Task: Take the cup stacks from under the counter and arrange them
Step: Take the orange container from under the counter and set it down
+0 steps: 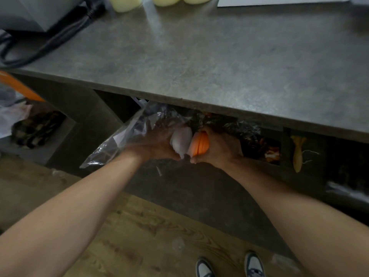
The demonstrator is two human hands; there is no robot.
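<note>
**Under the counter's front edge: two stacks coming out**

Our left hand (157, 144) curls round a white cup stack (180, 141); our right hand (215, 148) wraps an orange cup stack (199, 144). Both sit at the shelf mouth, amid clear plastic wrap (119, 140), gripped endwise, we judge, for drawing out onto the counter (199, 56).

matt grey counter (219, 56), glossy clear plastic bag (119, 140), wood floor (149, 236)

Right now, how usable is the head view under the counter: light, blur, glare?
Head view: counter top evenly lit with a pale glare streak; the shelf beneath is in deep shadow, contents hard to read. Left hand on the white cup stack and right hand on the orange cup stack are motion-blurred. Clear plastic bag throws highlights. Wide-angle bending at the edges.
</note>
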